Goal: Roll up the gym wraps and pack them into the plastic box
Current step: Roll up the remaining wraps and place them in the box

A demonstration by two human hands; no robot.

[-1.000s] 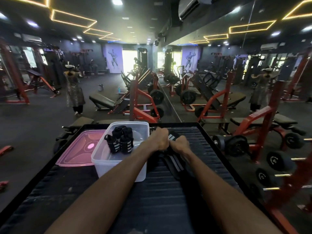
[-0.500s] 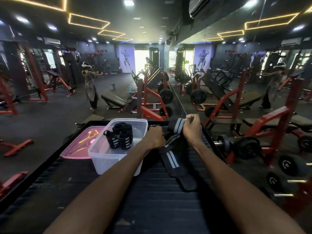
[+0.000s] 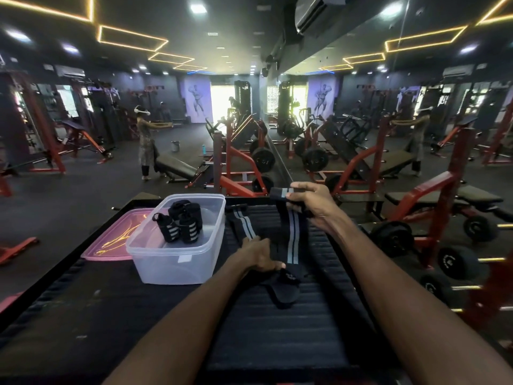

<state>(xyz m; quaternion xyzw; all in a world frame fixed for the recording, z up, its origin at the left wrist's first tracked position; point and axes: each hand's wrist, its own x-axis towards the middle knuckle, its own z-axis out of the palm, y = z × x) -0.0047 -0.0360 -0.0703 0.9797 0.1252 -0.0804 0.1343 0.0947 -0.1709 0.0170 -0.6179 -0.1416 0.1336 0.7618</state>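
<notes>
A clear plastic box (image 3: pixel 177 262) stands on the black ribbed table (image 3: pixel 277 329) and holds several rolled black wraps (image 3: pixel 180 220) with grey stripes. To its right a long black wrap with grey stripes (image 3: pixel 293 240) is stretched between my hands. My right hand (image 3: pixel 311 201) pinches its far end, lifted above the table's back edge. My left hand (image 3: pixel 259 255) grips its near part down on the table, where the wrap's end (image 3: pixel 283 287) lies bunched. A second striped wrap (image 3: pixel 243 223) lies flat between the box and the held one.
A pink lid (image 3: pixel 111 240) lies flat left of the box. A mirror wall runs behind the table. Red weight machines and dumbbells (image 3: pixel 455 262) crowd the right side. A person (image 3: pixel 145 145) with a headset stands far off on the gym floor.
My left hand has come back toward me along the wrap and now holds its near part. My right hand keeps the far end raised, so the wrap is drawn out longer.
</notes>
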